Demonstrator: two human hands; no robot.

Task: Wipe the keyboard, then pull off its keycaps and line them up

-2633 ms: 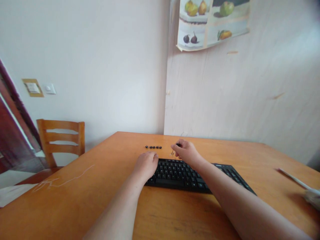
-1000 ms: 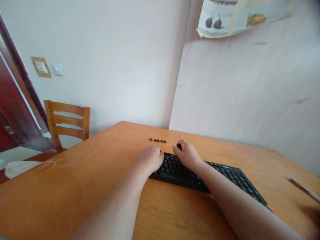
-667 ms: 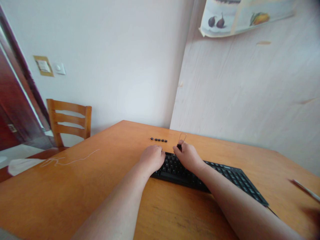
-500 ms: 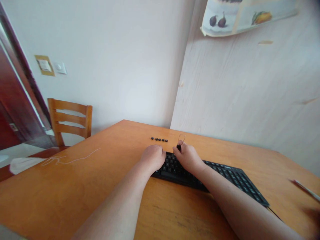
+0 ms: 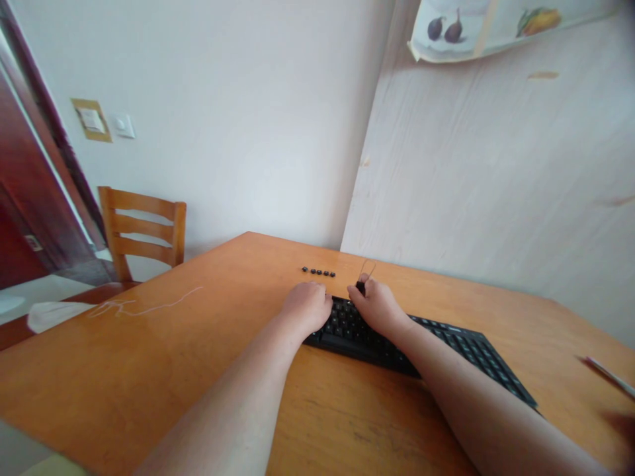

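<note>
A black keyboard (image 5: 342,327) lies on the wooden table in front of me. My left hand (image 5: 308,307) is closed around its left end, with the thumb by the top left keys. Above the upper rows, my right hand (image 5: 381,309) pinches a wire keycap puller (image 5: 361,287) by its black middle. One thin wire loop sticks up behind the fingers; the puller's lower end is near the keys and mostly hidden. Behind the keyboard, several loose black keycaps (image 5: 319,272) lie in a short row. My right forearm covers part of the keyboard.
The wooden table (image 5: 208,370) runs back to the wall. Pale string (image 5: 149,309) lies on its left side, and a thin stick-like object (image 5: 610,375) at the right. A wooden chair (image 5: 143,228) stands left of the table. A fruit picture (image 5: 476,30) hangs on the wall.
My right hand has come down from behind the keyboard's top edge onto the keys, turning the puller more upright. My left hand keeps its hold. The view has shifted and tilted.
</note>
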